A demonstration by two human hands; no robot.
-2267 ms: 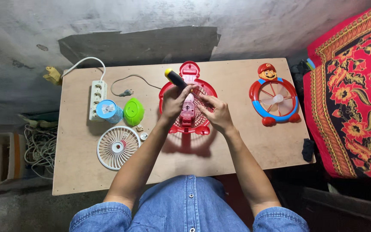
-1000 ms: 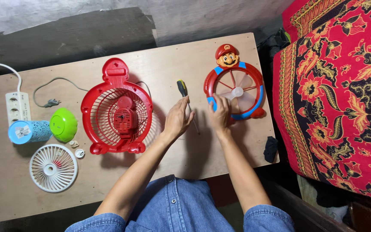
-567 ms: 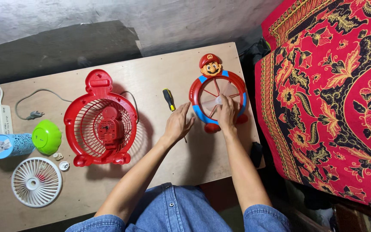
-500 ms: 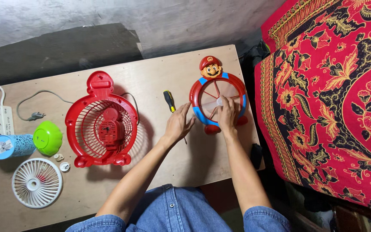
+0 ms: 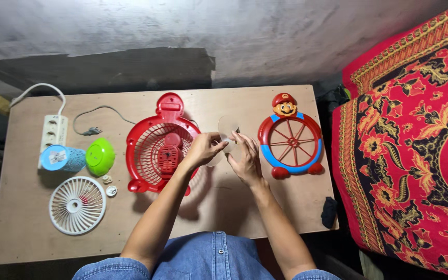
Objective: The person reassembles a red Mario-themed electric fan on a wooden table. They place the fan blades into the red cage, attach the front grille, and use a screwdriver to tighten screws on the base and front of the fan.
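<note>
Seen from the head camera, both hands meet over the middle of the pale wooden tabletop [image 5: 265,202]. The left hand [image 5: 203,149] and the right hand [image 5: 246,158] together pinch a clear, see-through plastic fan blade [image 5: 227,126], each grip closed on it, one lobe rising far of the fingers. The blade hangs just above the board, between two fan housings. To its left lies a red round plastic fan cage with a motor block in its centre [image 5: 163,147]. To its right lies a red-and-blue round fan frame topped by a cartoon head in a red cap [image 5: 290,140], its spokes bare. Farther left sit a green plastic dome [image 5: 100,156], a blue perforated cylinder [image 5: 62,158], a white round grille [image 5: 77,205] and a white power strip [image 5: 52,130].
</note>
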